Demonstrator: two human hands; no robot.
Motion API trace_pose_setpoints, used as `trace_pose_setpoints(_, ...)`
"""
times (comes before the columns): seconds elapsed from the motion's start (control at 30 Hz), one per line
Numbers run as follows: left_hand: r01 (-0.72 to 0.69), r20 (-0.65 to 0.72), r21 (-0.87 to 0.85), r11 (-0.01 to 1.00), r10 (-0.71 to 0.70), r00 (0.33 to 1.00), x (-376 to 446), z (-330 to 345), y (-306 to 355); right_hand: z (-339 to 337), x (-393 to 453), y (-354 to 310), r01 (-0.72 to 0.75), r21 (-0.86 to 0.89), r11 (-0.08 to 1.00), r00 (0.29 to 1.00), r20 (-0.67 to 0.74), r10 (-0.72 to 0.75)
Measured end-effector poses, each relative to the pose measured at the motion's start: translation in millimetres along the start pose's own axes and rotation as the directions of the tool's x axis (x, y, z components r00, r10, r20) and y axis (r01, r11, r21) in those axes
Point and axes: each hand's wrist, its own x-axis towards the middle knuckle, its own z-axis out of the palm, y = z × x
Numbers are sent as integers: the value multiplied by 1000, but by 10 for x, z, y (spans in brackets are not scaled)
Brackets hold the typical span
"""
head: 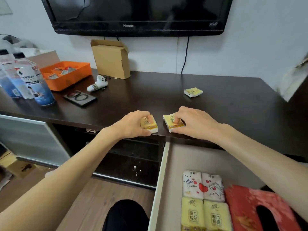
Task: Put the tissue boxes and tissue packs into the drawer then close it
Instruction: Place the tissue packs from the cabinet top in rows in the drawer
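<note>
While both hands reach out: each one grips a small yellow pack at the front edge of the dark table (166, 90), just behind the open drawer.
Drawer (160, 180): pulled out below the table edge, pale inside.
Inside the drawer: two white tissue packs (202, 185) with red hearts side by side, two yellow tissue packs (205, 214) just in front of them, and a red tissue box (250, 207) on their right, touching them.
Left hand (131, 124): fingers closed around a yellow pack (150, 125) at the table edge, left of the drawer.
Right hand (193, 122): fingers closed around a second yellow pack (171, 122), right above the drawer's back corner.
Third small pack (193, 92): alone on the table, well behind the drawer.
Orange tray (66, 74): far left of the drawer, small packets inside.
Cardboard box (111, 59): open, at the wall, back left of the drawer.
Bottles (31, 80): far left, next to the tray.
</note>
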Motion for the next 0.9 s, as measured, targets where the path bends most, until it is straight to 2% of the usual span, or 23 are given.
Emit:
trace_pose_setpoints(0.17, 18, -2, -100, 995, -18, 1000, -6, 109, 117, 12, 0, 84, 35, -21, 999, 999, -25, -36)
trace_pose_setpoints(0.3, 34, -2, -91, 995, -35, 999, -23, 127, 181, 32, 20, 119, 1, 195, 981, 991, 129, -27)
trace_pose_setpoints(0.47, -18, -22, -132, 991, 15, 1000, -285, 139, 395, 20, -268, 109, -34, 255, 966, 999, 38, 25)
trace_pose_setpoints(0.63, -136, -42, -241, 961, 130, 991, -907, 330, 670, -67, -1066, 0, -68, 313, 947, 998, 20, 65)
trace_pose_setpoints(0.8, -199, 113, -281, 939, 239, 964, -1566, 572, 941, -111, -1896, -141, -122, 325, 938, 991, 87, 98)
trace_pose_setpoints(0.9, -232, 190, -277, 932, 289, 938, -1810, 699, 1093, -88, -2283, -262, -103, 319, 942, 982, 184, 45)
